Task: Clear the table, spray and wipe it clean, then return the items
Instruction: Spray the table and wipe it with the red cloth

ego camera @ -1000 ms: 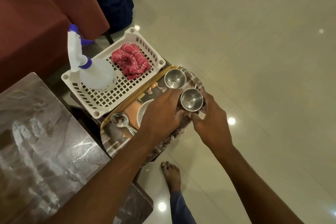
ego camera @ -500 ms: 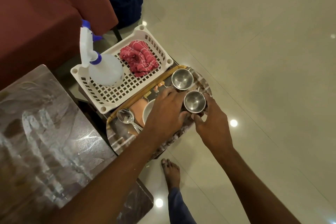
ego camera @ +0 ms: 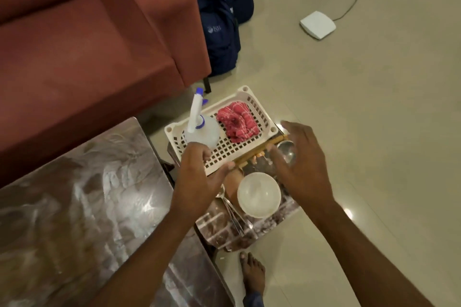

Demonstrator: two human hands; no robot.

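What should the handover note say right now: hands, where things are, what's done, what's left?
Left hand: open, holds nothing, over the near edge of the basket, by the spray bottle.
Right hand: open, above a steel cup.
Red cloth lies in the basket; bowl and spoons sit on the tray beside the table.
Done: dishes off the table.
Left: spray, wipe, return the items.
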